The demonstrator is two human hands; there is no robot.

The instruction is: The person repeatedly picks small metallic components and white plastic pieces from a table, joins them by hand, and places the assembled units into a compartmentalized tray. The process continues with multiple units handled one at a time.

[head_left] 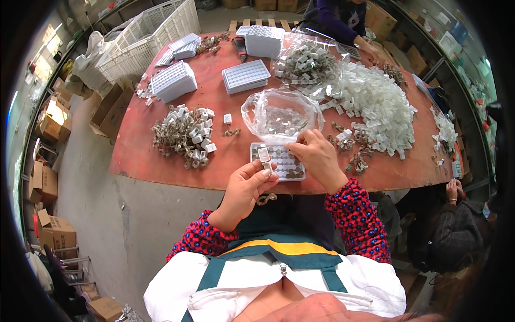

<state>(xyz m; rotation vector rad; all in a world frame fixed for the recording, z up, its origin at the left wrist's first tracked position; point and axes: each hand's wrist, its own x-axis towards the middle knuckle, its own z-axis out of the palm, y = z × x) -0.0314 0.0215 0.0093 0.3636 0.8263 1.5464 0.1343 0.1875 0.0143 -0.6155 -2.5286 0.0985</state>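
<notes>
My left hand [244, 189] pinches a small white plastic case [263, 154] with its lid hinged open. A looped brown cord [266, 199] hangs below that hand. My right hand [316, 158] is over a white tray [280, 156] with rows of round pockets, some holding dull silver discs. Its thumb and forefinger are pressed together at the tray's upper right part; whatever lies between them is hidden. Just beyond the tray sits an open clear plastic bag [257, 102] with small pieces inside. To the left lies a heap of white cases with brown cords [188, 134].
Stacked white trays [174, 83] stand across the red table [145, 134]. A large heap of translucent white pieces [378, 104] covers the right side, beside a bag of corded cases [308, 64]. Another person's hand [367, 51] is at the far edge; a second person [453, 231] sits at right.
</notes>
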